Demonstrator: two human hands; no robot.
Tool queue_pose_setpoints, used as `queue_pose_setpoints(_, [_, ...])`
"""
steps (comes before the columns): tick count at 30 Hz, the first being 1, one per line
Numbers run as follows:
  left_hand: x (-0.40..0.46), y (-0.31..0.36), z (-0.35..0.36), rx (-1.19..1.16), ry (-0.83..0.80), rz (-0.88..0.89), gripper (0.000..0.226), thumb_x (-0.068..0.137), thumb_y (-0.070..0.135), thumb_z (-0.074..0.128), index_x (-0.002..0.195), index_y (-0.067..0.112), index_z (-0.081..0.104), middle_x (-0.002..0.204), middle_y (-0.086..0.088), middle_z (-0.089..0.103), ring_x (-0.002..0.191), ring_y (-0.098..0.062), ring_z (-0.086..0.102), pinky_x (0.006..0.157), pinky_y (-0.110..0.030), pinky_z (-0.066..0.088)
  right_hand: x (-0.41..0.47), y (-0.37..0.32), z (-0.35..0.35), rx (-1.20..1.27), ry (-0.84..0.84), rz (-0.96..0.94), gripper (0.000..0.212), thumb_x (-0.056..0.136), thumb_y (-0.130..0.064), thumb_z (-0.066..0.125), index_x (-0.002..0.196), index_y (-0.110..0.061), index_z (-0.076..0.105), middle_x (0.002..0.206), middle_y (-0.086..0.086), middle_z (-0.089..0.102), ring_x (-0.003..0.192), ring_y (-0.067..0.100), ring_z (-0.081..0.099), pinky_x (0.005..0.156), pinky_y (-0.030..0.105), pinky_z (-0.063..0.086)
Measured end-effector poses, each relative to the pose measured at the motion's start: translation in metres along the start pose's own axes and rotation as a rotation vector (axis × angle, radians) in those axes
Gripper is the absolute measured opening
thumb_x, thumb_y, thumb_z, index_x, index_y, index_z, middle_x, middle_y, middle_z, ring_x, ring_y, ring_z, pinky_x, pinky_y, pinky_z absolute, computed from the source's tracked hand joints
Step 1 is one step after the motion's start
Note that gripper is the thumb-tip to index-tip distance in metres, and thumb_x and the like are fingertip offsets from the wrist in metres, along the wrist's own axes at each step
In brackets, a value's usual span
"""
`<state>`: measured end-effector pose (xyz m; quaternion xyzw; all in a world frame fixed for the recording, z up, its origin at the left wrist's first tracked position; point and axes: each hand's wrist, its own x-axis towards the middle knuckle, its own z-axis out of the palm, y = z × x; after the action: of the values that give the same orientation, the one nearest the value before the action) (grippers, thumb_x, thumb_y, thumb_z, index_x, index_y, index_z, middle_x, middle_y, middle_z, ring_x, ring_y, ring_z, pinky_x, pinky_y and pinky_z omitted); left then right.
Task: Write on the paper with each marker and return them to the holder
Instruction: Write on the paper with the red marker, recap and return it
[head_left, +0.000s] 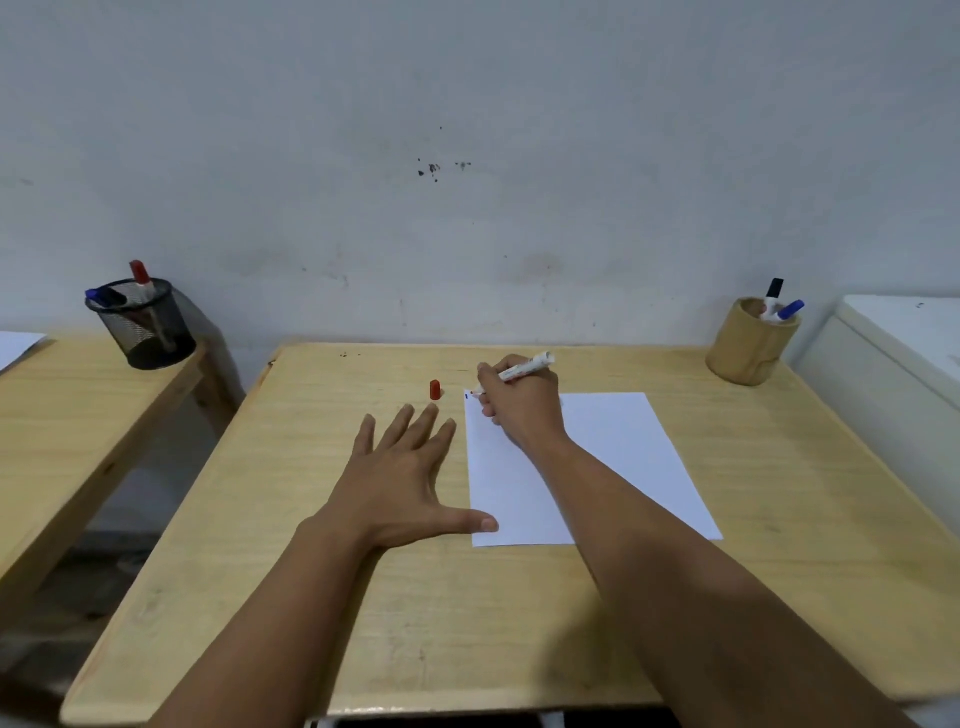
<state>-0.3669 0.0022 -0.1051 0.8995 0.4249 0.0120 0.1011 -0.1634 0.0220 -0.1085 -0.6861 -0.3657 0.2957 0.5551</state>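
A white sheet of paper (618, 457) lies on the wooden table (363, 597). My right hand (519, 400) grips an uncapped white marker (524, 368), its tip touching the paper's far left corner beside a small blue mark. The marker's red cap (435, 389) stands upright on the table just left of the paper. My left hand (405, 473) rests flat with fingers spread, its thumb on the paper's left edge. A wooden holder (750, 343) at the far right corner contains a black-capped marker (774, 292) and a blue-capped marker (790, 309).
A black mesh cup (143, 325) with a red-capped and a blue-capped marker stands on a second wooden table (62, 405) to the left. A white cabinet (893, 358) adjoins the table's right side. A grey wall runs behind.
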Motion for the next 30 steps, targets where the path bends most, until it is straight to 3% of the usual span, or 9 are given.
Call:
queue_pose_setpoints(4, [0.0006, -0.0015, 0.0002, 0.003, -0.023, 0.002, 0.137, 0.054, 0.109, 0.032, 0.165, 0.033, 0.003, 0.172, 0.009, -0.012, 0.157, -0.014, -0.019, 0.125, -0.058, -0.010, 0.0036, 0.0065, 0.0005, 0.005, -0.012, -0.017, 0.029, 0.090, -0.029, 0.072, 0.069, -0.009, 0.066, 0.071, 0.011, 0.079, 0.057, 0.018, 0.074, 0.062, 0.037, 0.061])
queue_pose_setpoints(8, [0.0006, -0.0020, 0.0009, -0.004, -0.031, -0.006, 0.138, 0.053, 0.110, 0.031, 0.165, 0.033, 0.002, 0.171, 0.009, -0.014, 0.157, -0.016, -0.021, 0.125, -0.058, -0.011, 0.0048, 0.0080, 0.0022, 0.029, -0.029, -0.018, 0.029, 0.088, -0.025, 0.073, 0.075, 0.000, 0.066, 0.072, 0.012, 0.079, 0.057, 0.019, 0.071, 0.060, 0.033, 0.057])
queue_pose_setpoints(13, [0.0000, -0.0016, 0.0000, -0.004, -0.034, -0.005, 0.137, 0.055, 0.109, 0.033, 0.165, 0.033, 0.001, 0.171, 0.010, -0.015, 0.157, -0.016, -0.021, 0.125, -0.058, -0.010, 0.0054, 0.0091, 0.0028, -0.015, -0.052, -0.043, 0.027, 0.086, -0.030, 0.073, 0.070, -0.008, 0.069, 0.070, 0.007, 0.078, 0.057, 0.018, 0.071, 0.061, 0.034, 0.057])
queue_pose_setpoints(20, [-0.0005, -0.0014, 0.0017, -0.016, -0.015, -0.008, 0.138, 0.054, 0.109, 0.034, 0.165, 0.032, 0.004, 0.171, 0.010, -0.012, 0.157, -0.015, -0.020, 0.125, -0.057, -0.010, 0.0051, 0.0082, 0.0037, -0.115, -0.074, -0.077, 0.029, 0.079, -0.043, 0.071, 0.069, -0.016, 0.069, 0.068, 0.007, 0.077, 0.064, 0.032, 0.076, 0.066, 0.053, 0.064])
queue_pose_setpoints(23, [-0.0002, -0.0018, 0.0021, -0.008, -0.012, -0.005, 0.138, 0.054, 0.109, 0.033, 0.165, 0.033, 0.003, 0.171, 0.010, -0.012, 0.157, -0.015, -0.020, 0.125, -0.057, -0.009, 0.0053, 0.0084, 0.0040, -0.133, -0.077, -0.087, 0.028, 0.079, -0.043, 0.071, 0.066, -0.019, 0.068, 0.068, 0.007, 0.076, 0.060, 0.024, 0.074, 0.065, 0.051, 0.064])
queue_pose_setpoints(28, [-0.0016, -0.0003, 0.0007, -0.018, -0.003, -0.001, 0.138, 0.054, 0.109, 0.034, 0.165, 0.033, 0.004, 0.171, 0.010, -0.012, 0.157, -0.015, -0.020, 0.126, -0.057, -0.009, 0.0055, 0.0075, 0.0043, -0.115, -0.078, -0.066, 0.026, 0.077, -0.037, 0.068, 0.056, -0.022, 0.062, 0.061, 0.004, 0.073, 0.065, 0.037, 0.074, 0.064, 0.051, 0.062])
queue_pose_setpoints(30, [-0.0043, 0.0018, -0.0030, -0.045, -0.006, -0.002, 0.135, 0.055, 0.108, 0.036, 0.164, 0.034, 0.011, 0.172, 0.011, -0.006, 0.158, -0.014, -0.015, 0.126, -0.055, -0.008, 0.0055, 0.0067, 0.0032, -0.055, -0.075, -0.048, 0.028, 0.081, -0.034, 0.071, 0.059, -0.018, 0.063, 0.063, 0.006, 0.074, 0.058, 0.028, 0.071, 0.063, 0.045, 0.060])
